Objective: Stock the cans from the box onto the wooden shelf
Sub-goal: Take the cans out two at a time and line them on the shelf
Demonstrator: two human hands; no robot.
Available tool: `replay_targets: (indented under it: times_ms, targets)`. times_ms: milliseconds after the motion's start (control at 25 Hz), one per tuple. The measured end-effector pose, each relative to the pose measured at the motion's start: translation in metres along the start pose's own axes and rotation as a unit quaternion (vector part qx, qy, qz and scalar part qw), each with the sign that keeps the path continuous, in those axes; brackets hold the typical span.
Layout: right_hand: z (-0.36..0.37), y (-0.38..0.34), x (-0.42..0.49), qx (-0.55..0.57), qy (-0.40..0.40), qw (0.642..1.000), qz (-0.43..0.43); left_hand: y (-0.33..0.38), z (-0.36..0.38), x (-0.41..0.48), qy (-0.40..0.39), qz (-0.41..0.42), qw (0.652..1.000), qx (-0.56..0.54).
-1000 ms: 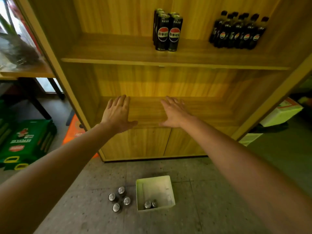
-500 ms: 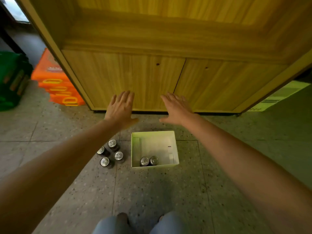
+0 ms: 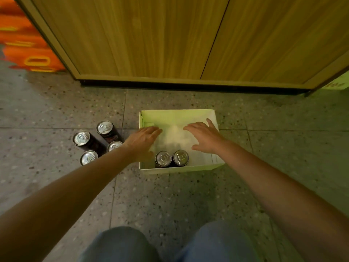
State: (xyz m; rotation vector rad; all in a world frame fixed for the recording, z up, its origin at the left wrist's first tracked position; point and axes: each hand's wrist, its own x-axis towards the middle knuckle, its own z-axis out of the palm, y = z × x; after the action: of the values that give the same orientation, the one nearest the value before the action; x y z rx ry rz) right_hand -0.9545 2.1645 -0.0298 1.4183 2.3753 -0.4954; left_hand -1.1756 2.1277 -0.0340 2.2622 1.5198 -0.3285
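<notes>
Down at floor level, head view only: logged white open-topped box [image 3: 177, 115] on speckled tile floor [image 3: 170, 195], just ahead of bent knees in blue trousers [image 3: 120, 242] and in front of closed lower doors [image 3: 151, 35] of wooden shelf unit; shelf boards themselves out of frame. Counted two cans inside box, upright, touching each other, against near wall: left can [image 3: 163, 158], right can [image 3: 180, 157]. Counted four floor cans [image 3: 81, 138] upright just left of box. Noted left hand [image 3: 143, 140] over left side of box, palm down, fingers straight and close together, empty, wrist across left rim and partly hiding one floor can. Noted right hand [image 3: 204, 137] over right half of box, palm down, fingers loosely spread, thumb out toward the two cans, empty. No contact with any can seen; contact with box bottom not determinable. Judged step: reach into box for pick-up, grasp not yet made. Judged next move: draw hands back toward near wall, curl fingers round one can each, lift clear of rim, rise to shelf. Possible snag: little finger room between touching cans, so outer sides likely easier. Orange crate [image 3: 28, 53] at far left, not involved.
</notes>
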Motion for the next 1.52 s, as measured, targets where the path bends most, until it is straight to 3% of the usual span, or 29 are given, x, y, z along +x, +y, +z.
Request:
replay_targets:
  times_ms: [320,440,600,720,800,920,1040,1160,1320,1520]
  targets:
    - [0.085,0.011,0.013,0.168,-0.008,0.985,-0.041,0.001,0.051,0.023,-0.047,0.052,0.996,-0.054]
    - [0.090,0.014,0.019,0.230,-0.010,0.971,-0.065,-0.005,0.056,0.025,-0.076,0.034,0.986,-0.143]
    - [0.095,0.014,0.023,0.366,-0.013,0.930,-0.028,-0.007,0.065,0.033,-0.042,-0.023,0.963,-0.266]
    - [0.102,0.007,0.031,0.429,-0.004,0.903,0.006,0.002,0.073,0.043,-0.041,-0.044,0.937,-0.345]
    - [0.106,0.003,0.036,0.442,0.012,0.896,0.023,0.006,0.082,0.046,0.000,-0.074,0.926,-0.370]
    - [0.103,0.002,0.041,0.472,0.018,0.880,0.052,0.006,0.089,0.050,0.063,-0.150,0.876,-0.455]
    - [0.100,0.003,0.042,0.524,0.018,0.849,0.064,0.007,0.085,0.056,0.025,-0.168,0.822,-0.543]
    - [0.095,0.004,0.040,0.538,0.031,0.839,0.080,0.013,0.080,0.051,0.030,-0.148,0.800,-0.581]
    - [0.031,0.003,0.020,0.539,0.053,0.837,0.070,0.018,0.031,0.038,0.099,-0.107,0.788,-0.599]
    - [-0.147,-0.007,-0.044,0.529,0.065,0.845,0.048,0.044,-0.145,-0.011,0.147,-0.058,0.777,-0.610]
